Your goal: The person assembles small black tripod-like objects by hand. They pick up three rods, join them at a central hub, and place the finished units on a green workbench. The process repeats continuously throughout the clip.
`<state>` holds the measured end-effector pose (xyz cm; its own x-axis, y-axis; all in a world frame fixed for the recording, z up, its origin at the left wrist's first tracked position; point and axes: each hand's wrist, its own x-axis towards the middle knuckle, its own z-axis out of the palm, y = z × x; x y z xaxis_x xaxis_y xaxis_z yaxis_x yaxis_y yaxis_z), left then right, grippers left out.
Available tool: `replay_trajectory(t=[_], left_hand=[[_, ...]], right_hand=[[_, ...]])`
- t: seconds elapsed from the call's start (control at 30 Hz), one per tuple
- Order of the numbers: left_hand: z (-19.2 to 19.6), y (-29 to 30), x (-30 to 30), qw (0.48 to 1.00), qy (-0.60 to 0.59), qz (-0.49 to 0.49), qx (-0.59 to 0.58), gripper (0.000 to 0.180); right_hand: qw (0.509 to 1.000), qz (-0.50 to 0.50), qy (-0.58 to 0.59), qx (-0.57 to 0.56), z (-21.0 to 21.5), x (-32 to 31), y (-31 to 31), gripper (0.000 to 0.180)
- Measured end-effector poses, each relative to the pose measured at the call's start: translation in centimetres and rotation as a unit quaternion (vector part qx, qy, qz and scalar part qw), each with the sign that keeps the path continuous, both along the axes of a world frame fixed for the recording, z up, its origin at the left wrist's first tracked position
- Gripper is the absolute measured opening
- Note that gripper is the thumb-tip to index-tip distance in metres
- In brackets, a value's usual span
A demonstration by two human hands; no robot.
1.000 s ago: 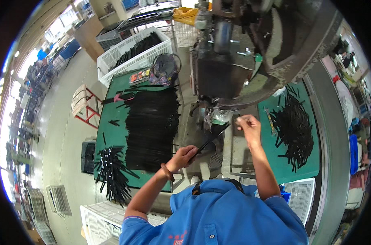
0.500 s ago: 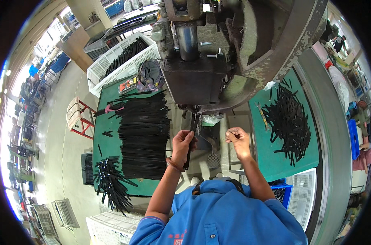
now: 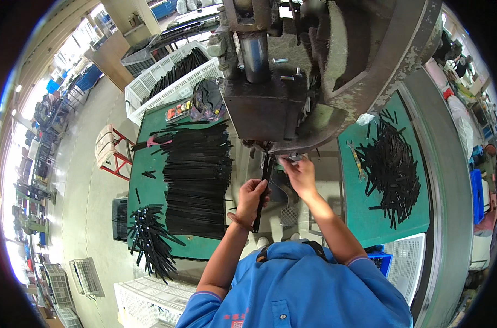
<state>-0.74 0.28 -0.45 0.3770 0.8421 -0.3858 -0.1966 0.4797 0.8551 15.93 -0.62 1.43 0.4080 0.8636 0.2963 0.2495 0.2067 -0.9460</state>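
My left hand (image 3: 251,198) is closed round a long, narrow black strip (image 3: 257,221) that points up toward the press (image 3: 255,116). The strip's upper end lies under the dark block of the press, where the detail is hard to see. Close beside that end, my right hand (image 3: 301,176) reaches in with its fingers drawn together. Its fingertips are a little blurred, and whatever they pinch is too small to make out.
On the left green table (image 3: 193,249) lie rows of black strips (image 3: 196,180) and a loose bundle (image 3: 152,240). The right table holds a heap of short black pieces (image 3: 393,169) and a wrench (image 3: 356,159). A foot pedal (image 3: 288,215) sits below the press.
My right hand has moved up and left, from beside the press to near the strip's upper end. My left hand keeps hold of the strip and appears slightly lower and farther right.
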Motion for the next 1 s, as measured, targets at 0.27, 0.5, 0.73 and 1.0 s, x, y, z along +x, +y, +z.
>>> replay_trajectory(t=[0.27,0.5,0.73,1.0], left_hand=[[-2.1,-0.8,1.3,0.999,-0.024,0.036,-0.010,0.019],[-1.9,-1.3,1.4,0.997,-0.050,0.041,-0.031,0.016],[-2.5,-1.7,1.5,0.998,-0.041,0.040,0.012,0.013],[-1.4,-3.0,-3.5,0.995,0.001,-0.097,0.031,0.020]], right_hand=[[0.991,-0.066,-0.111,-0.029,-0.5,-2.6,3.2,0.011],[0.968,-0.121,0.209,-0.069,-3.3,1.1,2.4,0.014],[0.967,-0.015,0.214,-0.140,-4.0,-3.2,-0.9,0.017],[0.992,0.003,0.057,-0.110,-3.1,-3.2,0.5,0.012]])
